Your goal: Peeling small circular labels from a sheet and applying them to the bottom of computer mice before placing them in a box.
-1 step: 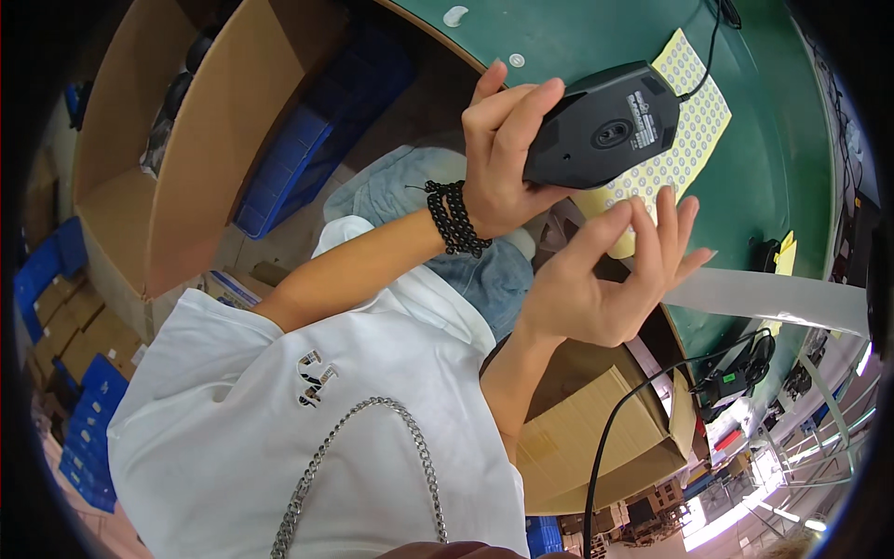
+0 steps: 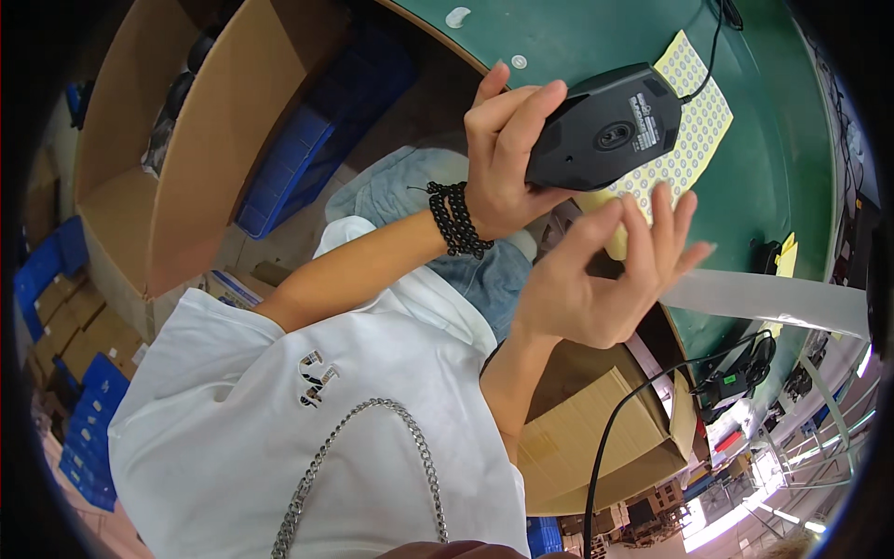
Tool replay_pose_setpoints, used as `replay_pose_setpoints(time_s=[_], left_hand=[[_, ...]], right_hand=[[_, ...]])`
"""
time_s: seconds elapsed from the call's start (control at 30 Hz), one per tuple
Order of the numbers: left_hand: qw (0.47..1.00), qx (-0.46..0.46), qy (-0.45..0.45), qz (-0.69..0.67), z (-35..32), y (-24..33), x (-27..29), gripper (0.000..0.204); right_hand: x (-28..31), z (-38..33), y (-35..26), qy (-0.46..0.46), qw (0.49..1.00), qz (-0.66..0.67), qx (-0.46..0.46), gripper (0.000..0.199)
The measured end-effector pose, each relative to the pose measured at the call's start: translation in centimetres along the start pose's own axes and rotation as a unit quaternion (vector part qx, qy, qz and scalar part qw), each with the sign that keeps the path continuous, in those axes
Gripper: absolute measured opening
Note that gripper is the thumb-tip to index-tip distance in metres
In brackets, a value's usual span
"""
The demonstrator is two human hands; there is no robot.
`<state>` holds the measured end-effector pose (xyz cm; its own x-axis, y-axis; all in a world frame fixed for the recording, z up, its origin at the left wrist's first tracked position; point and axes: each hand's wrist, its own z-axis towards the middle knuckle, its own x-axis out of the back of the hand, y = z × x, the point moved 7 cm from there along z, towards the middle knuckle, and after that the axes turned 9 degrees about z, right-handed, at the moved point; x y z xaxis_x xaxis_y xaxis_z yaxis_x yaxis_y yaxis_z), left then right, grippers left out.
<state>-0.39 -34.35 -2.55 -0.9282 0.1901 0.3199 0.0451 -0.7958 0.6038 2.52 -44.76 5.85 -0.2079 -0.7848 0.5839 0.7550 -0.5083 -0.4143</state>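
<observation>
My left hand (image 2: 507,154) grips a black computer mouse (image 2: 587,154) by its rear end. The underside faces up, showing the oval sensor recess and a printed label; a cable leaves the front end. Just below the mouse is my right hand (image 2: 610,270), palm up and apart from it. Its thumb and index fingertip are pinched together while the other fingers stretch out; whatever may be between the tips is too small to make out. Under and behind the mouse lies a yellow sheet of small round stickers (image 2: 703,116), partly covered by the mouse.
On the green table (image 2: 745,200) lie a loose round sticker (image 2: 519,61) and a white scrap (image 2: 457,17). A translucent strip (image 2: 768,298) crosses the table's right side, near a coiled black cable (image 2: 759,359). Cardboard boxes (image 2: 582,438) and a blue crate (image 2: 298,168) stand beside me.
</observation>
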Motion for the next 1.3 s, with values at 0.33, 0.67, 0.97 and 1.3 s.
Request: replay_pose_setpoints(time_s=[0.33, 0.67, 0.97, 1.3], left_hand=[[0.998, 0.021, 0.053, -0.020, -0.2, -0.2, -0.1, 0.063], [0.999, 0.021, 0.028, -0.028, -0.1, -0.3, 0.1, 0.068], [0.988, 0.138, -0.060, -0.041, 2.7, 1.3, 1.0, 0.073], [0.754, 0.240, -0.167, -0.588, 14.0, 2.6, -0.6, 0.067]], right_hand=[[-2.2, 0.0, -0.8, -0.022, 0.992, 0.126, -0.015, 0.022], [-2.1, 0.0, -0.7, -0.116, 0.989, 0.085, -0.014, 0.022], [0.9, -3.4, -1.1, -0.096, 0.985, 0.082, 0.121, 0.034], [-0.8, 4.1, 2.9, 0.079, 0.862, 0.445, -0.231, 0.088]])
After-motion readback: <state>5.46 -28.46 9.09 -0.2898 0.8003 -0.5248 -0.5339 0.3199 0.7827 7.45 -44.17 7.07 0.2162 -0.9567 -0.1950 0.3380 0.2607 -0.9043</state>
